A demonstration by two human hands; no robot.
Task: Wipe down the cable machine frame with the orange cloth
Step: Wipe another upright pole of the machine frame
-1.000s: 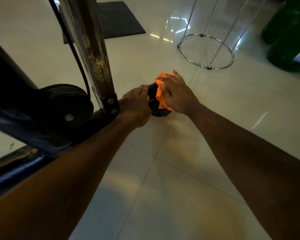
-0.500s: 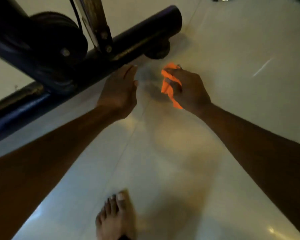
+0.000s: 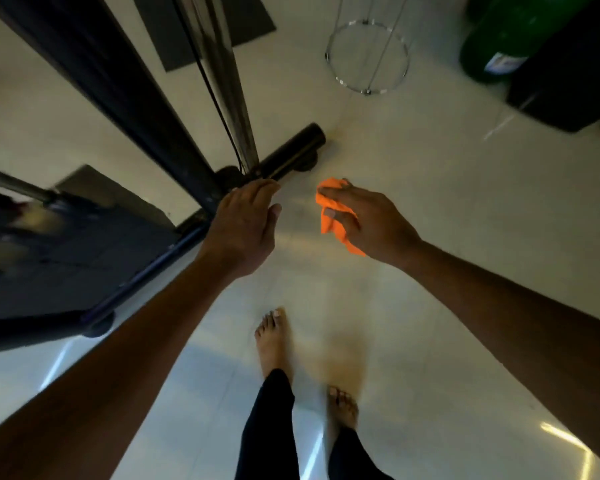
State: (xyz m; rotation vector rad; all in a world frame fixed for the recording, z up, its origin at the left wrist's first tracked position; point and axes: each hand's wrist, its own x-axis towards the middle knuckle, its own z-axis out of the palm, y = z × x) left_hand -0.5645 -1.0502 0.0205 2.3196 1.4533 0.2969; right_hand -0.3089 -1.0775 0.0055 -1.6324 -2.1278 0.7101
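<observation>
Gripping one orange cloth, right hand

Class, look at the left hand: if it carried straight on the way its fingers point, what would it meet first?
Most likely the black base tube of the cable machine frame; the left hand points up-right towards it, though depth is unclear.

I'm standing barefoot in a small gym room: a dark cable machine frame rises at my left, a black mat lies far off on the glossy tiled floor.
</observation>
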